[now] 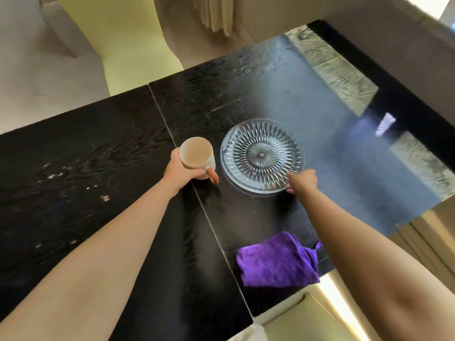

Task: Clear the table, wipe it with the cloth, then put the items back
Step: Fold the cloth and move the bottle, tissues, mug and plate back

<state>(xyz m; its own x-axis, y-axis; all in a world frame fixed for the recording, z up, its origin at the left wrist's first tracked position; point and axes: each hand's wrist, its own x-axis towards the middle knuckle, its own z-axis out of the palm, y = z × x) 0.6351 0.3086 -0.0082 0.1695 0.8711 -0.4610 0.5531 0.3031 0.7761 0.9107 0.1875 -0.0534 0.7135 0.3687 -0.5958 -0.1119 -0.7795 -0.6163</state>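
A white mug [197, 153] with an orange handle stands near the middle of the black wooden table [98, 168]. My left hand [181, 172] is wrapped around the mug's left side. Just to the right lies a clear cut-glass plate [262, 155]. My right hand [301, 182] pinches the plate's near right rim, thumb on top and fingers under the edge. A crumpled purple cloth [275, 260] lies by the table's near right edge, below my right forearm.
The table is two black tops joined along a seam [187, 163]. Its far right part reflects a bright window. Beige upholstered seats [49, 57] stand beyond the far edge, and a cushion [307, 318] sits below the near edge.
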